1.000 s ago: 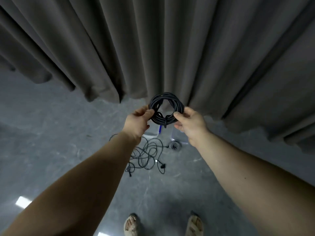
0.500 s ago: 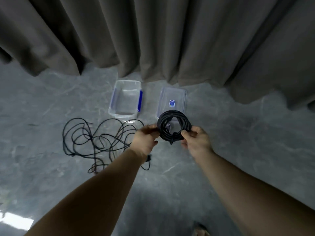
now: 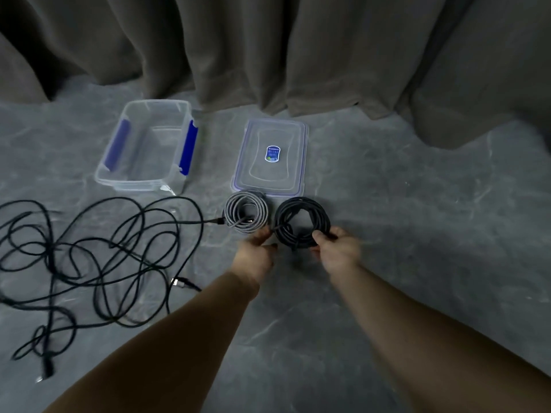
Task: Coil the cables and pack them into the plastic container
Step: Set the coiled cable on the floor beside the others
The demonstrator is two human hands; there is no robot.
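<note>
Black coil (image 3: 301,223): round, tightly wound black cable, several turns thick, one end crossing its opening; sits centre of frame, just below the lid, beside the grey coil.
Right hand (image 3: 340,252): thumb and fingers pinch the coil's lower right arc; grip narrow, holding the cable.
Left hand (image 3: 257,251): at the coil's lower left edge, fingertips curled against the turns; whether they clamp the coil cannot be told.
Grey coil (image 3: 246,215): braided grey-and-black cable, wound into a neat ring, lying on the floor, touching the lid's near edge, just left of the black coil.
Loose cable (image 3: 89,263): long black cable sprawled in tangled loops across the left of frame, plug ends visible at lower left and near the left forearm.
Plastic container (image 3: 143,177): clear tub with blue side clips, upper left of centre, open.
Lid (image 3: 293,162): clear with blue seal line, flat on the floor right of the container.
Label (image 3: 272,153): small blue sticker at lid centre; writing too small to read.
Floor (image 3: 417,219): grey marbled surface.
Curtain (image 3: 268,49): grey-brown folds across the top of frame.
</note>
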